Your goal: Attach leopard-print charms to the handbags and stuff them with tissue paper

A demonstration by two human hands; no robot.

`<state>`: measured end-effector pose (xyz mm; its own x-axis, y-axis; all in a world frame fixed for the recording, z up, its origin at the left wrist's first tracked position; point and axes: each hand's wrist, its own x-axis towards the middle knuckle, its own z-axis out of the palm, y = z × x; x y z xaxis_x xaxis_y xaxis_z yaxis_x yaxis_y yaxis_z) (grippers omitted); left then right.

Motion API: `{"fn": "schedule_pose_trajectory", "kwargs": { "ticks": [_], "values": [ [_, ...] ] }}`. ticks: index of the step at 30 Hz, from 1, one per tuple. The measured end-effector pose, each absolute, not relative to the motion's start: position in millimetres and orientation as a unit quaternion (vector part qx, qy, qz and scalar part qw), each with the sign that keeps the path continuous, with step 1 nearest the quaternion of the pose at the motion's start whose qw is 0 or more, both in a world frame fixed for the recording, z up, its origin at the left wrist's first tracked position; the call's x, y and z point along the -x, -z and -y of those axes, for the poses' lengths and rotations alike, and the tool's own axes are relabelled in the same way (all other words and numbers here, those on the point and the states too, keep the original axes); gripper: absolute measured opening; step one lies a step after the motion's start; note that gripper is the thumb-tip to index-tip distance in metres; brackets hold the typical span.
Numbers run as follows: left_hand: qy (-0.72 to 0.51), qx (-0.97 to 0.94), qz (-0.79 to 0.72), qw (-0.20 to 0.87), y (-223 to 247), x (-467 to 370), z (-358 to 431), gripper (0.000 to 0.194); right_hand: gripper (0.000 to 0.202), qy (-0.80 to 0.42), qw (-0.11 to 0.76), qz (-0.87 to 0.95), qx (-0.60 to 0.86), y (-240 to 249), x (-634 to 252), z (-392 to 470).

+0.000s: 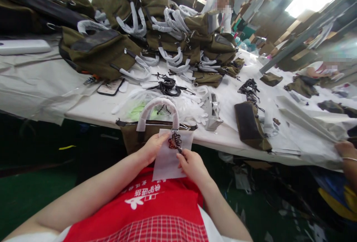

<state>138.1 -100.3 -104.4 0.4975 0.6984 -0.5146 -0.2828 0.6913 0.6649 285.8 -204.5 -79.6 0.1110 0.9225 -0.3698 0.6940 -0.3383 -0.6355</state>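
An olive handbag (128, 138) with a zipped top stands at the table's front edge, close to my body. Its arched handle (158, 102) is wrapped in white. From the right foot of the handle hangs a dark chain charm (175, 141) with reddish-brown parts, lying over a thin white sheet (166, 164). My left hand (154, 148) is closed on the sheet's upper left edge, thumb on top. With fingers pinched together, my right hand (192, 163) grips the lower end of the charm. The fingertips' exact hold there is partly hidden.
Olive bags (103, 50) with wrapped handles are piled along the back. Black straps (169, 86), a phone (111, 87), a tape dispenser (212, 110) and clear plastic (134, 102) lie nearer. Another bag (249, 125) sits right. A co-worker's hand (346, 149) is at the right edge.
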Motion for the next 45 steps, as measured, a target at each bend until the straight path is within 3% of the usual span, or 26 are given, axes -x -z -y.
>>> {"fn": "schedule_pose_trajectory", "kwargs": {
  "ticks": [6,12,17,23,29,32,39,45],
  "values": [
    [-0.305,-0.313,-0.425,0.793,99,-140,103,0.039,0.035,-0.421,0.118,0.566,0.699,89,-266,202],
    [-0.303,-0.326,-0.425,0.788,100,-139,101,0.036,0.028,-0.303,0.117,0.675,0.662,77,-277,208],
    [-0.298,-0.339,-0.426,0.784,101,-139,98,0.038,0.033,-0.287,0.164,0.616,0.715,64,-320,210],
    [-0.300,-0.354,-0.426,0.777,106,-138,96,0.035,0.028,-0.270,0.219,0.564,0.749,86,-338,190],
    [-0.311,-0.360,-0.416,0.775,108,-136,95,0.033,0.026,-0.146,0.345,0.577,0.726,91,-305,182],
    [-0.311,-0.364,-0.412,0.775,105,-138,96,0.032,0.025,-0.203,0.366,0.585,0.695,88,-286,173],
    [-0.313,-0.407,-0.412,0.752,100,-139,96,0.021,0.020,-0.252,0.280,0.642,0.668,90,-264,155],
    [-0.334,-0.453,-0.437,0.701,104,-138,97,0.021,0.020,-0.312,0.292,0.612,0.666,83,-272,152]
  ]
}}
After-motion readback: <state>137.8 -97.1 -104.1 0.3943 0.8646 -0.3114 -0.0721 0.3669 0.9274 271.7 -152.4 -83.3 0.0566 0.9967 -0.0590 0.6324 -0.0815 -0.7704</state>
